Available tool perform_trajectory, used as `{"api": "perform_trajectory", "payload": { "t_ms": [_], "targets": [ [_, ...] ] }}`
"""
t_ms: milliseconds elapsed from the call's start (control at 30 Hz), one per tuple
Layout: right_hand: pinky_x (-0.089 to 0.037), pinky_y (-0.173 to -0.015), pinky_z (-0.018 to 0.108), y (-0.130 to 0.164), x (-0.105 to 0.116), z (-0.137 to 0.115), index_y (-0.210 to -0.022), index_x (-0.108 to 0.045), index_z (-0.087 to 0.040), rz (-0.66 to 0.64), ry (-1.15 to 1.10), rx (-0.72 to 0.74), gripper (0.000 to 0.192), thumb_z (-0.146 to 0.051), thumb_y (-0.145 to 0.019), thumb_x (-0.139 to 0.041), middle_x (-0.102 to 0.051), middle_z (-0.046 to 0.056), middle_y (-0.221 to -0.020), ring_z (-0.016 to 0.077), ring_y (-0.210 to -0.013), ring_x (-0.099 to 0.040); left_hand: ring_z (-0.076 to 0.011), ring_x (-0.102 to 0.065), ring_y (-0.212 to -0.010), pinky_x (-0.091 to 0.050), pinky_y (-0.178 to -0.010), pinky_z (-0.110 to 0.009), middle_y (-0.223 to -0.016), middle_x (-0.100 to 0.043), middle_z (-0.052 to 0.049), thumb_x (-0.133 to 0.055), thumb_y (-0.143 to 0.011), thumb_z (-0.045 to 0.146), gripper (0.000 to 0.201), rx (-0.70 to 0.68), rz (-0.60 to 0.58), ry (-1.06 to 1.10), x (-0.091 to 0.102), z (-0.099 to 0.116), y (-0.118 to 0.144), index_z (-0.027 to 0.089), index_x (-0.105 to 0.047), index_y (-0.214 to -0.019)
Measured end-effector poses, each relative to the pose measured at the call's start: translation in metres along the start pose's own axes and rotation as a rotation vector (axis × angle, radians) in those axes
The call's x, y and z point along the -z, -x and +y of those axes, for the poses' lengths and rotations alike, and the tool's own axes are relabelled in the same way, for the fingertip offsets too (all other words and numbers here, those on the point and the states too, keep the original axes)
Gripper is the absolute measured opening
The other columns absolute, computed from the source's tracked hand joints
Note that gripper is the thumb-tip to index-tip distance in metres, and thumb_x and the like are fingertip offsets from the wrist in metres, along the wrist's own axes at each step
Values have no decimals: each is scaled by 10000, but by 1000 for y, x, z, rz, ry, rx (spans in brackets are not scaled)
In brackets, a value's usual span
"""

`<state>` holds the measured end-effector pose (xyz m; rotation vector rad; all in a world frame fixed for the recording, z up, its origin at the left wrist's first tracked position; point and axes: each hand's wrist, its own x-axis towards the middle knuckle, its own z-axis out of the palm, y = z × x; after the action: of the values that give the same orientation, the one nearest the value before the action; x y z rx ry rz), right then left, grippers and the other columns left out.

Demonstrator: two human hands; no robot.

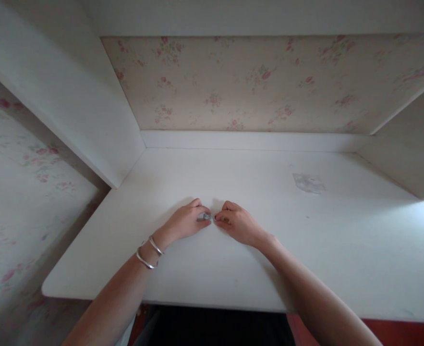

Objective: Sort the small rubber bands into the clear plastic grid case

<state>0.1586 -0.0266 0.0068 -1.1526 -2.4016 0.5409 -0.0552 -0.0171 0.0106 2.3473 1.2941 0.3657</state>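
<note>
Both of my hands rest on a white desk top [305, 240], fingertips almost meeting near its middle. My left hand [185, 222], with two silver bangles at the wrist, pinches a small silvery metal object [205, 217] between thumb and fingers. My right hand [237, 223] is curled with its fingertips against the other end of that small object; whether it grips it I cannot tell. The object is mostly hidden by the fingers.
White side panels [71, 105] stand at the left and right of the desk, with flowered wallpaper [255, 81] behind. A greyish smudge [308, 183] marks the desk at the back right. The front edge runs just below my forearms.
</note>
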Motion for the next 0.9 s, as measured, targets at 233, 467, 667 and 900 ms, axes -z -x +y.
{"api": "perform_trajectory", "payload": {
  "t_ms": [233,467,667,900],
  "targets": [
    [-427,-705,244,0,1,-2,-850,-696,-227,-1,-17,-21,121,-219,-848,-575,-560,27,-861,125,-781,-544,-132,-559,-779,-458,-773,-255,-990,-543,-15,-560,-836,394,260,8,-11,-4,1,1,1,260,-637,-1044],
    [-429,-701,242,1,3,-3,-834,-696,-228,14,-29,-20,94,-225,-829,-602,-560,19,-845,123,-774,-542,-134,-568,-805,-455,-773,-253,-999,-537,-13,-561,-836,391,264,-4,3,-3,2,0,1,257,-633,-1051],
    [-440,-689,253,2,5,-2,-837,-698,-235,32,-77,-11,94,-262,-827,-609,-569,29,-852,128,-753,-551,-137,-560,-802,-452,-767,-247,-987,-558,-22,-581,-821,383,288,-3,15,16,1,-2,1,241,-632,-1067],
    [-429,-680,244,3,7,7,-873,-691,-247,116,-130,-87,127,-338,-823,-617,-587,20,-872,121,-739,-559,-136,-545,-792,-449,-778,-247,-953,-567,-19,-568,-832,361,243,-40,4,20,1,-4,1,263,-656,-1036]
  ]
}}
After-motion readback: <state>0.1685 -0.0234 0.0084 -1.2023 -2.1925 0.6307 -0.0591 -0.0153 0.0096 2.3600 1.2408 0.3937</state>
